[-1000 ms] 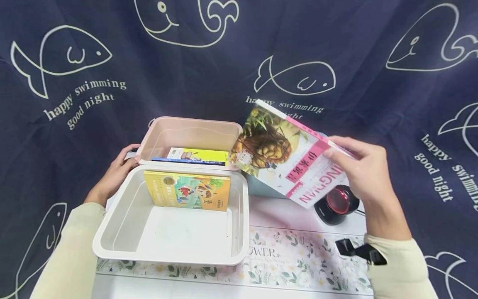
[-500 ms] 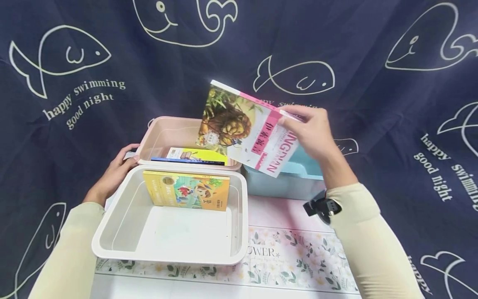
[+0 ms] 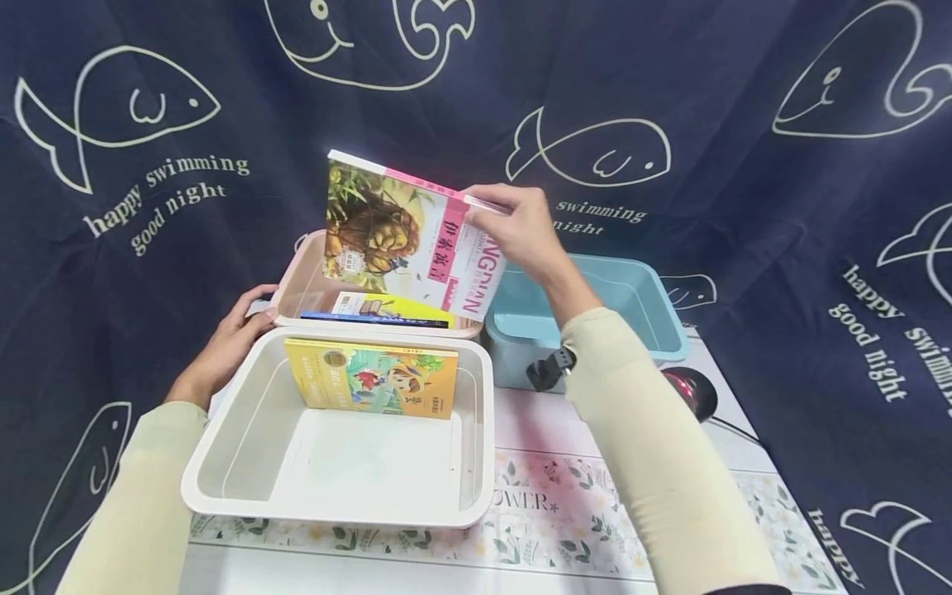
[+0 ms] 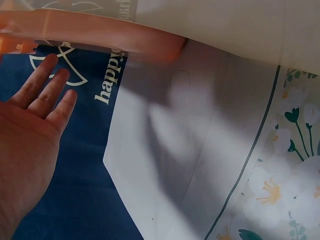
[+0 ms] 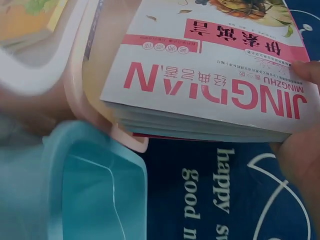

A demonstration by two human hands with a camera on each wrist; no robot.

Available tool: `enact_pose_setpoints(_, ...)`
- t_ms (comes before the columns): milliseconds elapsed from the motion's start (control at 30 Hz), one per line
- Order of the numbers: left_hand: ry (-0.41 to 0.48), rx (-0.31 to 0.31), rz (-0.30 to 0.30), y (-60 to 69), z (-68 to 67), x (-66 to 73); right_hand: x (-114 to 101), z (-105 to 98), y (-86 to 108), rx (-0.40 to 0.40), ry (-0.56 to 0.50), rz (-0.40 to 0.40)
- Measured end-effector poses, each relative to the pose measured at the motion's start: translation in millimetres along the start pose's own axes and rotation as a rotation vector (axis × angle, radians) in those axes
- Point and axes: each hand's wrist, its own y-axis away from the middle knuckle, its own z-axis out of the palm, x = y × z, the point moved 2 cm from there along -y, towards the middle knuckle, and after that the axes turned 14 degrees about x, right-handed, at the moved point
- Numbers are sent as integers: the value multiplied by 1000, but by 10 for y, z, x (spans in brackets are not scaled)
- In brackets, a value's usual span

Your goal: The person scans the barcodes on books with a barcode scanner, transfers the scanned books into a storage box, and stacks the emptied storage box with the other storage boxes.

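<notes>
My right hand point(image 3: 524, 227) pinches a paperback book point(image 3: 387, 227) by its spine edge, thumb on the front cover. The cover shows a lion and pink lettering. It hangs tilted above the pink bin point(image 3: 297, 277), partly covering it; in the right wrist view the book's page edges point(image 5: 200, 125) face the teal bin. Inside the pink bin lie a yellow-and-white book point(image 3: 416, 310) and one with a blue spine point(image 3: 357, 318). My left hand point(image 3: 230, 343) is at the pink bin's left side; its visible fingers point(image 4: 42, 92) are fairly straight, near an orange handle point(image 4: 17, 46).
A white bin point(image 3: 335, 519) stands in front, an orange picture book point(image 3: 372, 380) leaning on its back wall. To the right is a teal bin point(image 3: 665, 314). A dark device with a red face point(image 3: 695, 392) and cord sits beyond it on the floral-patterned table point(image 3: 550, 479).
My right hand has carried the lion book leftward and up, from over the teal bin to over the pink bin. My left hand has stayed at the pink bin's side.
</notes>
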Motion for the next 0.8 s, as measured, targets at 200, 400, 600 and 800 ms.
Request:
enact_pose_setpoints(200, 10, 1, -3, 1, 4, -15, 52, 246, -46, -24, 40, -9)
enact_pose_setpoints(400, 27, -14, -7, 9, 34, -27, 201, 346, 32, -31, 92, 28)
enact_pose_setpoints(600, -14, -6, -3, 5, 35, -31, 335, 432, 153, -92, 97, 158)
enact_pose_setpoints(800, 17, -4, 3, -10, 27, -16, 420, 580, 250, -180, 137, 237)
